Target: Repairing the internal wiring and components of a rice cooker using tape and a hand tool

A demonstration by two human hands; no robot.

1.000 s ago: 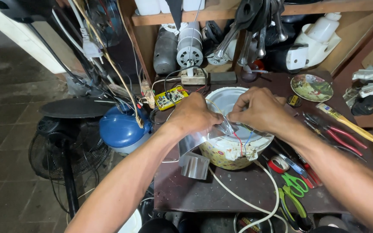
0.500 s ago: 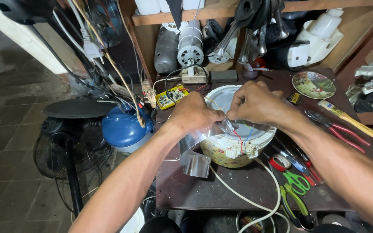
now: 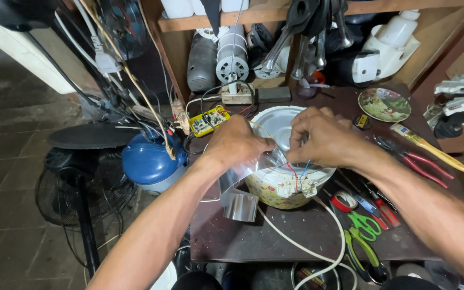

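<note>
Rice cooker (image 3: 283, 188) sits upside down mid-counter (image 3: 275, 241), base already opened, so I'd say disassembly is done and the wiring work is midway. Left hand (image 3: 237, 144) pinches a shiny, crinkly foil strip (image 3: 248, 174); right hand (image 3: 323, 140) has its fingers pressed together on thin red and blue wires (image 3: 296, 173). Rubbery white cord (image 3: 307, 249) trails toward the front edge, loose.
</note>
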